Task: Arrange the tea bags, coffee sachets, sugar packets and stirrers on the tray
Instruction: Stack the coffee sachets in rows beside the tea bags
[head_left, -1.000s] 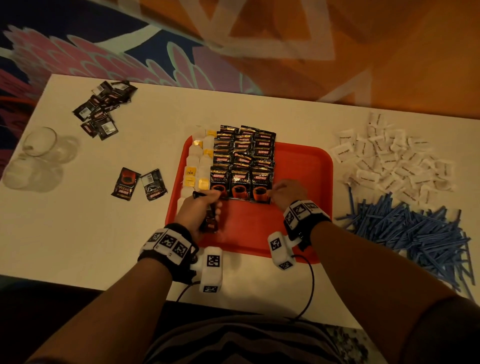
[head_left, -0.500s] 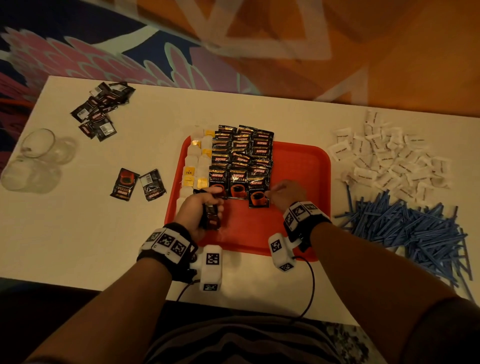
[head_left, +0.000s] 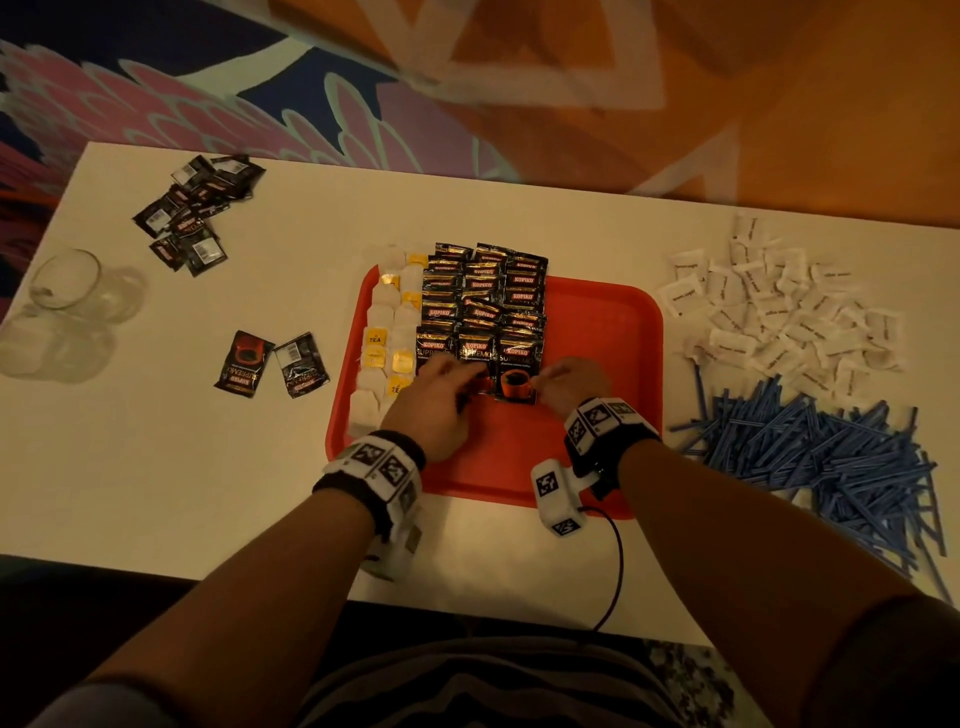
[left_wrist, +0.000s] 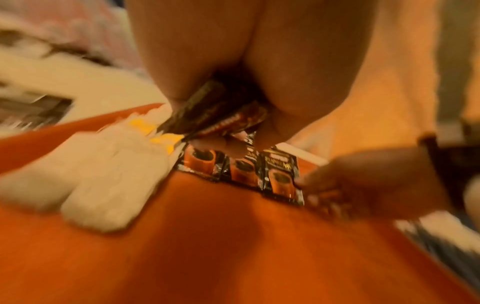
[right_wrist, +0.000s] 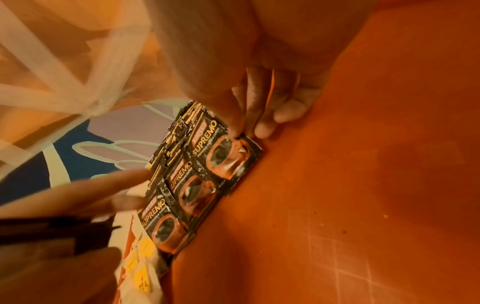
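On the red tray (head_left: 597, 322), white tea bags (head_left: 387, 338) fill the left columns and black coffee sachets (head_left: 483, 291) lie in rows beside them. My left hand (head_left: 447, 395) is over the front row and grips a few spare coffee sachets (left_wrist: 221, 117) in its palm, its fingertips reaching onto the laid row. At the row's right end, my right hand (head_left: 563, 382) pinches the corner of the nearest sachet (right_wrist: 228, 156) between thumb and finger (right_wrist: 262, 127). Sugar packets (head_left: 779, 306) and blue stirrers (head_left: 831, 447) lie heaped on the table to the right.
A pile of loose coffee sachets (head_left: 195, 213) lies at the table's far left, with two more sachets (head_left: 270, 364) left of the tray. Clear glasses (head_left: 62, 280) stand at the left edge. The tray's right half and front strip are bare.
My left hand has moved from the tray's front left up and right onto the front row. The right-end sachet has shifted up into line with its neighbours.
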